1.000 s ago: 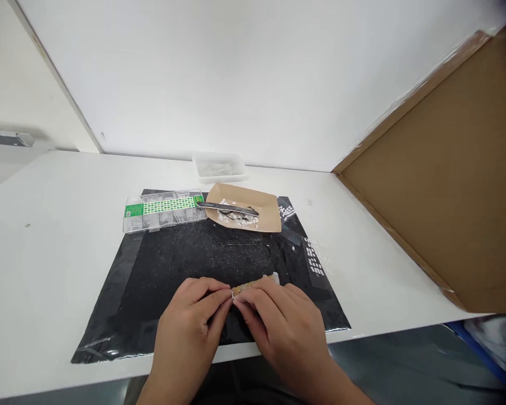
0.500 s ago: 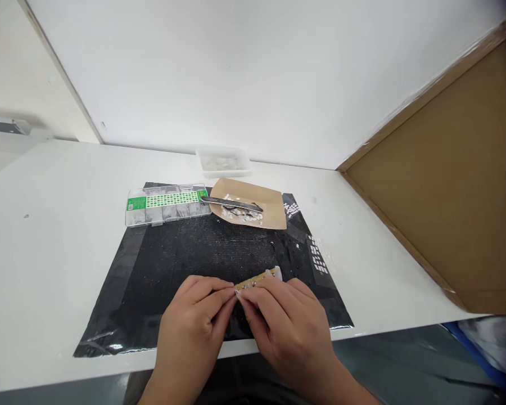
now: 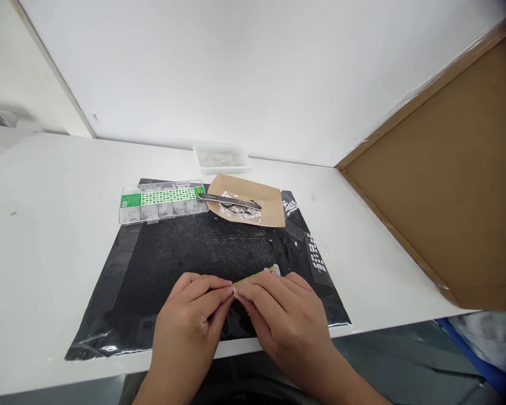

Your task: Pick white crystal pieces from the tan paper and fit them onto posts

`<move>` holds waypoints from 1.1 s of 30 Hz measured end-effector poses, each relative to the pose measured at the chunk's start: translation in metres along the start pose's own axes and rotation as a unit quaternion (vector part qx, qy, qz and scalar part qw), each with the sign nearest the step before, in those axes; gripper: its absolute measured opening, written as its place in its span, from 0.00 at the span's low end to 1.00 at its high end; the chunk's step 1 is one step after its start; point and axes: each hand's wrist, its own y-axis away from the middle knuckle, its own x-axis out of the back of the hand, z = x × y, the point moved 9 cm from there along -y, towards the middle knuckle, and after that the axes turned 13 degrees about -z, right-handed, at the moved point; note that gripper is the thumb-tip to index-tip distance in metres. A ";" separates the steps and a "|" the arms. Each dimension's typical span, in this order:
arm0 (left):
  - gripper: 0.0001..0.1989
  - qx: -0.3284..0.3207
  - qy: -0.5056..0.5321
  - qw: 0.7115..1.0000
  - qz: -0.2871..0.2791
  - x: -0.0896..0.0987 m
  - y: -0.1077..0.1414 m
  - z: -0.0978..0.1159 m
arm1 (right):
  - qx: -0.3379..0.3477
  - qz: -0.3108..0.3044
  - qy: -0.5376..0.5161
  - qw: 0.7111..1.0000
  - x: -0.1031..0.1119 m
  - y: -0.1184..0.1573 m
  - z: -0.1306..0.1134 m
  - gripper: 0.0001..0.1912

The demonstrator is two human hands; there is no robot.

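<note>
A narrow tan strip (image 3: 245, 279) with whitish pieces along it lies slanted between my hands, low over the front of the black mat (image 3: 202, 247). My left hand (image 3: 191, 315) is closed, thumb and forefinger pinched together at the strip's left end. My right hand (image 3: 284, 315) closes over the strip from the right and hides most of it. Both sets of fingertips meet at a tiny whitish bit (image 3: 235, 291), too small to name. A pale cap-like piece (image 3: 277, 270) shows at the strip's far right end.
Behind the hands, a brown paper tray (image 3: 272, 205) holds small white chips, with dark tweezers (image 3: 231, 201) across it. To its left is a clear compartment box (image 3: 149, 214) with a green label. A translucent tub (image 3: 223, 170) stands by the wall; a cardboard panel (image 3: 438, 169) rises at right.
My right fingers cover more of the strip, whose metallic dots no longer show. Both hands stay together at its left end. The whole view has shifted slightly.
</note>
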 end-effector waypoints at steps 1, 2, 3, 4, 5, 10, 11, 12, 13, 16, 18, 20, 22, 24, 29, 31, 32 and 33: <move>0.07 0.001 -0.001 1.000 -0.002 0.000 0.000 0.000 | -0.001 0.000 -0.002 1.000 0.000 0.000 0.000 0.08; 0.07 0.002 -0.002 1.000 -0.005 0.000 0.000 0.000 | -0.002 0.003 -0.003 1.000 0.001 0.000 0.001 0.08; 0.07 0.004 -0.002 1.000 -0.008 0.000 0.000 0.000 | -0.003 0.006 -0.003 1.000 0.001 0.000 0.001 0.07; 0.07 0.007 -0.001 1.000 -0.009 0.000 0.000 -0.001 | -0.005 0.008 -0.002 1.000 0.001 0.000 0.001 0.07; 0.07 0.009 -0.001 1.000 -0.011 0.000 0.001 -0.002 | -0.006 0.010 -0.002 1.000 0.002 0.000 0.002 0.07; 0.07 0.017 -0.002 1.000 -0.014 -0.002 0.000 -0.004 | -0.009 0.007 0.005 1.000 0.001 -0.001 0.002 0.09; 0.07 0.019 -0.002 1.000 -0.016 -0.002 0.000 -0.004 | -0.010 0.005 0.007 1.000 0.001 -0.001 0.002 0.09; 0.07 0.020 -0.002 1.000 -0.019 -0.003 0.000 -0.004 | -0.012 0.005 0.010 1.000 0.001 -0.001 0.003 0.10; 0.07 0.021 -0.001 1.000 -0.022 -0.003 -0.001 -0.004 | -0.014 0.004 0.011 1.000 0.001 -0.001 0.003 0.10; 0.07 0.022 0.000 1.000 -0.020 -0.002 -0.001 -0.004 | -0.017 0.001 0.009 1.000 0.001 -0.002 0.003 0.10; 0.07 0.023 0.001 1.000 -0.019 -0.002 -0.001 -0.005 | -0.017 -0.002 0.008 1.000 0.001 -0.003 0.003 0.11; 0.07 0.021 0.002 1.000 -0.017 -0.002 -0.001 -0.005 | -0.020 0.000 0.010 1.000 0.002 -0.003 0.002 0.11; 0.07 0.019 0.004 1.000 -0.018 -0.003 -0.001 -0.005 | -0.024 0.000 0.014 1.000 0.002 -0.003 0.002 0.11; 0.07 0.022 0.007 1.000 -0.018 -0.003 -0.001 -0.006 | -0.026 -0.005 0.016 1.000 0.003 -0.004 0.002 0.11; 0.07 0.029 0.006 0.999 -0.020 -0.003 -0.002 -0.006 | -0.023 -0.022 0.023 0.999 0.004 -0.007 0.001 0.15; 0.07 0.030 0.005 0.999 -0.022 -0.003 -0.001 -0.006 | -0.019 -0.027 0.031 0.999 0.005 -0.007 -0.001 0.16; 0.07 0.030 0.005 0.999 -0.022 -0.003 0.000 -0.006 | -0.016 -0.030 0.035 0.999 0.004 -0.007 -0.001 0.16; 0.08 0.030 0.005 0.999 -0.021 -0.003 0.000 -0.006 | -0.012 -0.030 0.039 0.999 0.004 -0.006 -0.002 0.15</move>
